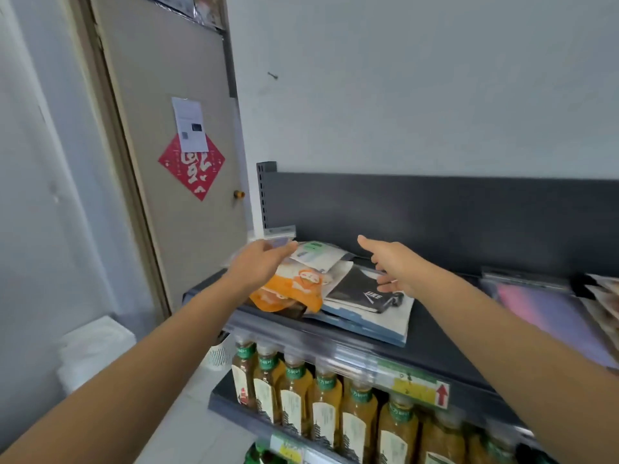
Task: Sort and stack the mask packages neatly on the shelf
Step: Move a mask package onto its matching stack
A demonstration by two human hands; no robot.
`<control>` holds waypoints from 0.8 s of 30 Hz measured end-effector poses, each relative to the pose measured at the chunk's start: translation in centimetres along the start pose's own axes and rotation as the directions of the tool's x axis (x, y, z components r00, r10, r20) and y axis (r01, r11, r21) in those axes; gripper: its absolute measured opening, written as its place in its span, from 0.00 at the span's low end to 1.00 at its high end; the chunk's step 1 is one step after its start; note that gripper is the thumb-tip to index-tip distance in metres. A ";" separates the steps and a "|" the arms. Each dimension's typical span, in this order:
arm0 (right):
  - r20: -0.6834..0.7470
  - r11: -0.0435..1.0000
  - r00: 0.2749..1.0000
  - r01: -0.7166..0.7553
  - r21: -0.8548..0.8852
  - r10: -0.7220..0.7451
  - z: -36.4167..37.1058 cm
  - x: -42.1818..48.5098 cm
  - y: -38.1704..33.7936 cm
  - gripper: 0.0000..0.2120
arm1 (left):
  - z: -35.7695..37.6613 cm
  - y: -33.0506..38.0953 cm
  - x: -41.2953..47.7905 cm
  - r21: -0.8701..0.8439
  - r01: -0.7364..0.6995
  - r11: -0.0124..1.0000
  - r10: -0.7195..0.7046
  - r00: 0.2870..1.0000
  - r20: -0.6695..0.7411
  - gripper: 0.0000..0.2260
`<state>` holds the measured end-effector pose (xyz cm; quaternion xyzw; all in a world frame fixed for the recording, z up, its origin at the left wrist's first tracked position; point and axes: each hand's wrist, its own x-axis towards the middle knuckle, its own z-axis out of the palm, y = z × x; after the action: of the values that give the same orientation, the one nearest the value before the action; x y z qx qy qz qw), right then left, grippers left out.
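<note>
Mask packages lie in a loose pile at the left end of the dark top shelf (432,343). An orange-and-white package (294,291) lies in front, a white one with green print (318,254) behind it, and a black package (360,291) rests on a white-and-blue stack (378,321). My left hand (258,262) reaches over the orange package, its fingertips at a pale package edge at the back left; whether it grips is unclear. My right hand (393,267) hovers above the black package with fingers straight and thumb raised, holding nothing.
Purple and pink flat packages (542,308) lie further right on the same shelf, with more packets at the far right edge (603,296). Below stands a row of yellow tea bottles (321,396). A door (174,155) with a red paper square is at left.
</note>
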<state>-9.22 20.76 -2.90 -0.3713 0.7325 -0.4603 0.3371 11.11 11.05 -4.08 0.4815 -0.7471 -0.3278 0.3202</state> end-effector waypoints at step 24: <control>-0.044 0.904 0.941 -0.309 0.296 0.337 6.6 17.9 -3.4 0.31 | 1.9 -0.9 18.8 -0.085 0.187 0.979 -0.133 0.893 0.430 0.14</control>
<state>-11.78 1.68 -4.81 -0.1701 0.7250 -0.5157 0.4237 3.81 -6.35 -2.84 0.4382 -0.7346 -0.4952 0.1524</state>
